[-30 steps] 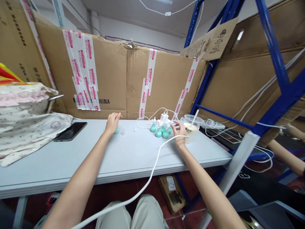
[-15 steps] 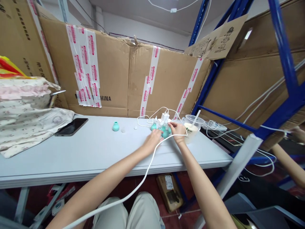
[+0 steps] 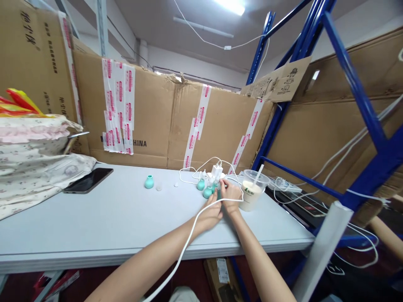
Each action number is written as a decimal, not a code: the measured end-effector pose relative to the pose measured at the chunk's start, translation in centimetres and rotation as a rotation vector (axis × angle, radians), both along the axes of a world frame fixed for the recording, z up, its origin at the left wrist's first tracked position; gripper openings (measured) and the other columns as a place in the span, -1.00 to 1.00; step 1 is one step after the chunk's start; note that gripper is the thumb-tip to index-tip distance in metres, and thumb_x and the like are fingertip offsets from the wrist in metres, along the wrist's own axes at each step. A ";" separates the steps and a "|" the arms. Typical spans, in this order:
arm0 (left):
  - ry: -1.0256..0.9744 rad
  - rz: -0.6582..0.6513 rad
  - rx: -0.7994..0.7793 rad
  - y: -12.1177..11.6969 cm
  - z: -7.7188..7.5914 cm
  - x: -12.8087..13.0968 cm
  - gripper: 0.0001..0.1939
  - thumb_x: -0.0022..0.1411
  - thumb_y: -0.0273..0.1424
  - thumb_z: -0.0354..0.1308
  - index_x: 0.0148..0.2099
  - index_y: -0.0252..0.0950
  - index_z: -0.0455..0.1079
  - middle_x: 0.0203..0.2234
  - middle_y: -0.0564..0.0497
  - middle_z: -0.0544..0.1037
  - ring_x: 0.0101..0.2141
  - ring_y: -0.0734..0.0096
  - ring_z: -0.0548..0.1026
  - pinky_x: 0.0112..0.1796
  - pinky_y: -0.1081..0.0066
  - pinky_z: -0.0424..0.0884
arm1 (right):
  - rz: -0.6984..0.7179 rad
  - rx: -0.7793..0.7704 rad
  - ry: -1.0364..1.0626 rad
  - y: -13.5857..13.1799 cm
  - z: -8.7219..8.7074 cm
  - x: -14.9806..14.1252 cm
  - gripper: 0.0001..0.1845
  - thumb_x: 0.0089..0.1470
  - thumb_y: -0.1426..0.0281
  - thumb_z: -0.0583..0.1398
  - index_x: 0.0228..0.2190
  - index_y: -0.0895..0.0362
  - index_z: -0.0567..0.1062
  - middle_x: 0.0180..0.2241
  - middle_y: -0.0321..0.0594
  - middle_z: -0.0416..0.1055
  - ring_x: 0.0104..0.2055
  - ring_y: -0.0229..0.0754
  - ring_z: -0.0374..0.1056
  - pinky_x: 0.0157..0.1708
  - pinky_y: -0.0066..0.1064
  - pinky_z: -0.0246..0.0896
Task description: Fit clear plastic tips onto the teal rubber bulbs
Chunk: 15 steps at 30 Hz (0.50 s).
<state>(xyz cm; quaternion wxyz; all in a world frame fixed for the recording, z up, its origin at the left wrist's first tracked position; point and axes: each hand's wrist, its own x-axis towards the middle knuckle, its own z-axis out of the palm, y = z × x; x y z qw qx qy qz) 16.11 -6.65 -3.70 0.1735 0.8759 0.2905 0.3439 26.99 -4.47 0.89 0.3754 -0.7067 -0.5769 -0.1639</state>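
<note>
My two hands meet at the right of the white table (image 3: 110, 226). My left hand (image 3: 209, 216) is curled, with its fingers against a small teal rubber bulb (image 3: 218, 194) that shows as a sliver between the hands. My right hand (image 3: 231, 193) is closed on the same bulb from the other side. Just behind them stands a cluster of teal bulbs with white tips (image 3: 204, 188). One more teal bulb (image 3: 149, 181) stands alone further left, with small clear caps (image 3: 159, 188) beside it. A white cable (image 3: 189, 239) drapes over my left wrist.
A plastic cup of pale drink with a straw (image 3: 252, 193) stands right of my hands. A black phone (image 3: 88, 180) and folded fabric (image 3: 34, 167) lie at the left. Cardboard (image 3: 157, 121) walls the back, a blue rack (image 3: 362, 105) stands at the right. Another person's arm (image 3: 388, 239) shows far right.
My left hand left the lone bulb and crossed right to the cluster, then both hands drew back towards me with a bulb. The camera tilted upward.
</note>
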 end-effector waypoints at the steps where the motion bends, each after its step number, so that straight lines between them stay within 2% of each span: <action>1: -0.004 0.000 -0.001 0.0 0.0 0.0 -0.35 0.05 -0.47 -0.06 0.23 -0.31 -0.03 0.22 -0.14 -0.02 0.22 0.20 -0.16 0.17 0.12 -0.03 | -0.004 -0.002 0.006 0.0 0.0 0.0 -0.55 0.13 0.17 -0.05 -0.26 0.11 0.54 -0.46 -0.03 0.47 -0.47 -0.13 0.34 -0.45 -0.38 -0.01; 5: 0.013 -0.028 0.017 0.3 -0.1 -0.5 -0.37 0.06 -0.47 -0.06 0.22 -0.30 -0.02 0.22 -0.14 -0.03 0.22 0.18 -0.14 0.16 0.08 -0.04 | -0.011 0.017 0.035 -0.2 -0.2 -0.1 -0.52 0.12 0.12 -0.06 -0.26 0.10 0.54 -0.48 -0.05 0.47 -0.49 -0.13 0.33 -0.46 -0.39 -0.02; 9: 0.064 -0.005 0.086 -0.1 0.4 -1.6 -0.51 0.09 -0.46 -0.03 0.11 -0.30 0.15 0.20 -0.14 0.03 0.19 0.13 -0.03 0.12 0.07 0.05 | 0.033 0.043 0.073 -0.5 -0.6 -0.1 -0.51 0.13 0.11 -0.07 -0.24 0.11 0.53 -0.49 -0.08 0.46 -0.48 -0.15 0.31 -0.43 -0.39 0.01; 13: 0.117 0.119 0.207 -2.0 2.2 -3.9 -0.71 0.16 -0.44 -0.06 -0.06 -0.27 0.30 0.08 -0.12 0.22 0.06 0.15 0.20 -0.03 0.16 0.27 | 0.114 0.162 0.092 -0.8 -0.6 -0.1 -0.49 0.14 0.12 -0.12 -0.12 0.13 0.42 -0.29 -0.09 0.43 -0.37 -0.16 0.31 -0.33 -0.38 0.08; 15: 0.143 0.142 0.292 -2.8 3.1 -5.7 -0.76 0.19 -0.45 -0.09 -0.12 -0.25 0.33 -0.01 -0.09 0.31 -0.03 0.22 0.29 -0.11 0.23 0.32 | 0.086 0.216 0.071 -1.0 -0.3 -0.1 -0.50 0.13 0.12 -0.10 -0.08 0.16 0.35 -0.17 -0.06 0.36 -0.31 -0.15 0.30 -0.31 -0.36 0.11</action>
